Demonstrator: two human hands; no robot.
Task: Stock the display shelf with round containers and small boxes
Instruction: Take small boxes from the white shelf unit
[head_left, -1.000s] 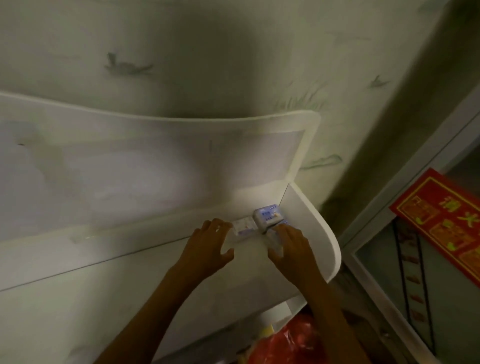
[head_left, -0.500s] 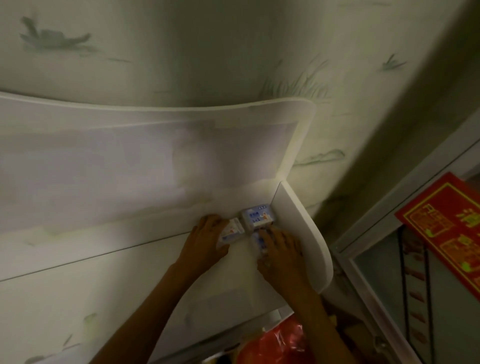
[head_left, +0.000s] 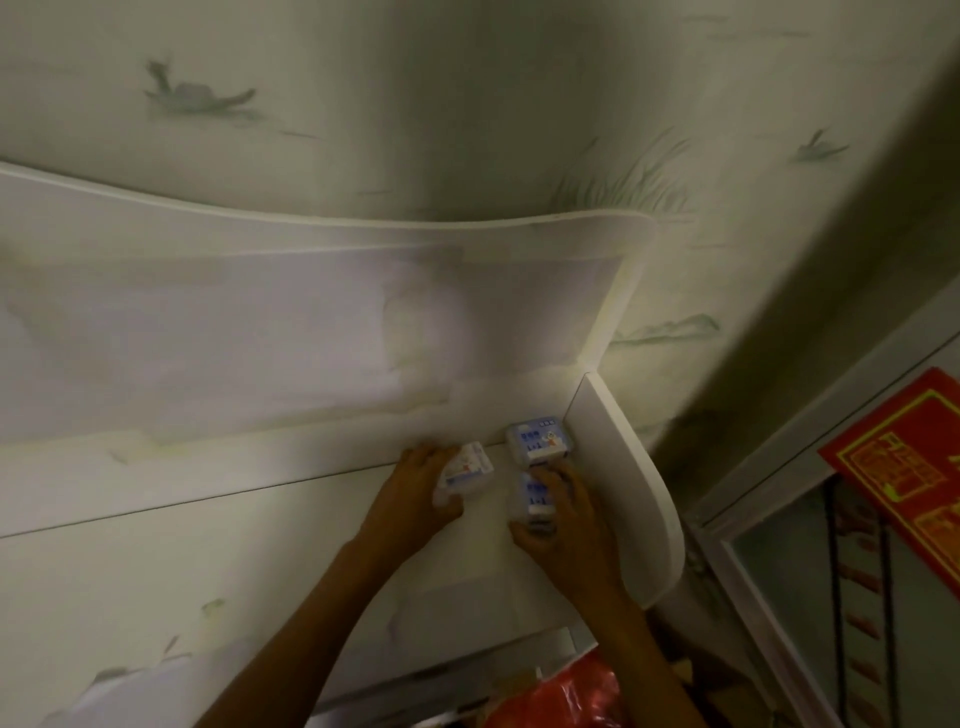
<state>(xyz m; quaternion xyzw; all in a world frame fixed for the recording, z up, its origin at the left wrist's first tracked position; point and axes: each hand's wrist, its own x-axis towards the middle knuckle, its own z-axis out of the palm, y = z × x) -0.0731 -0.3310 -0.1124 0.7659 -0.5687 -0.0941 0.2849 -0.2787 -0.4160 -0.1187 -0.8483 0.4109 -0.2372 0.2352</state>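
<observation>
Three small white boxes with blue print sit at the right end of a white shelf. One box rests in the back corner against the shelf's side panel. My left hand grips a second box, which is tilted, just left of the corner box. In front of the corner box my right hand closes over a third box, partly hidden by its fingers.
The shelf's tall white back panel stands against a pale painted wall. A red bag lies below the shelf's front edge. At the right are a white door frame and a red paper sign.
The view has shifted slightly. My left hand has tilted its box and drawn it a little forward. My right hand has slid its box forward, away from the corner box.
</observation>
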